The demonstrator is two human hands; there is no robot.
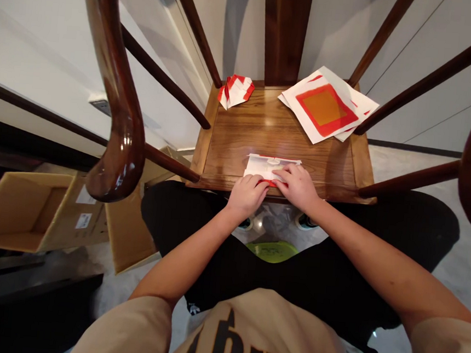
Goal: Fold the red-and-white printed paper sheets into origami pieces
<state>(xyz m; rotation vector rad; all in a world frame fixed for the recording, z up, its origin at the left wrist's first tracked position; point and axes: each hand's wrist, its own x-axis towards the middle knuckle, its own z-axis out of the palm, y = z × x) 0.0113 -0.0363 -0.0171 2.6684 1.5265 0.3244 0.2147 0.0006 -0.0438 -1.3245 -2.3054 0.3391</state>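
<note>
A white sheet of paper (257,164) with red along its near edge lies partly folded at the front of the wooden chair seat (246,128). My left hand (247,195) has its fingers closed on the paper's near left edge. On the near right, my right hand (297,186) pinches the red fold between thumb and fingers. Both thumbs come close together at the middle of that edge. The fingers hide part of the fold.
A folded red and white paper piece (236,91) rests at the seat's back left. A stack of white sheets with red and orange squares (326,108) is at the back right. Curved armrests (120,106) flank the seat. Open cardboard boxes (61,216) stand on the floor at left.
</note>
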